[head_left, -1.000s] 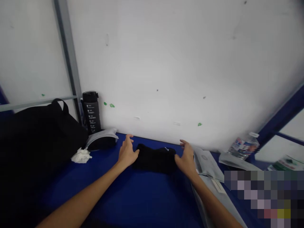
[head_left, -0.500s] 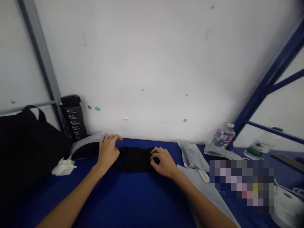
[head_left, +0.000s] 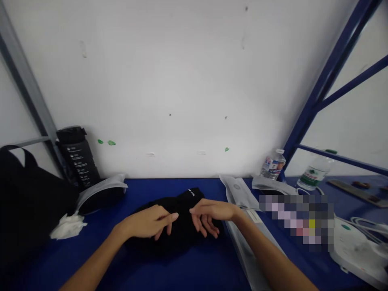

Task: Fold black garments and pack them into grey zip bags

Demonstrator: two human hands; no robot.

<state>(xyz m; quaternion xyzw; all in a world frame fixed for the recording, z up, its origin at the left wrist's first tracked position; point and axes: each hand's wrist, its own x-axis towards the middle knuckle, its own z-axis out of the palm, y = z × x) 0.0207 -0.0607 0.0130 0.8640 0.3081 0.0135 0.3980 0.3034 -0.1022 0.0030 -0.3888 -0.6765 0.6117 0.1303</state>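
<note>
A black cloth garment (head_left: pixel 182 234) lies bunched on the blue tabletop (head_left: pixel 145 186) in front of me, with small white lettering on its upper edge. Its exact kind cannot be made out. My left hand (head_left: pixel 147 221) is over the garment's left part, thumb stretched inward and fingers loosely bent beneath. Nothing shows in its grasp. On the other side, my right hand (head_left: pixel 212 214) hovers over the garment with thumb and fingers apart, holding nothing. Whether the fingertips touch the cloth is hard to tell.
Left stand a black bag (head_left: pixel 30 202), a black water bottle (head_left: pixel 79 157), crumpled tissue (head_left: pixel 68 226) and a pale pouch (head_left: pixel 101 188). To the right lie frosted bags (head_left: pixel 242 192), plastic bottles (head_left: pixel 273 165) and a white device with cables (head_left: pixel 354 246). A white wall backs the table.
The garment went from a compact, flat strip to a wider, looser bunch nearer me, its lettering now showing. Both hands came lower and closer together. The view shifted slightly right.
</note>
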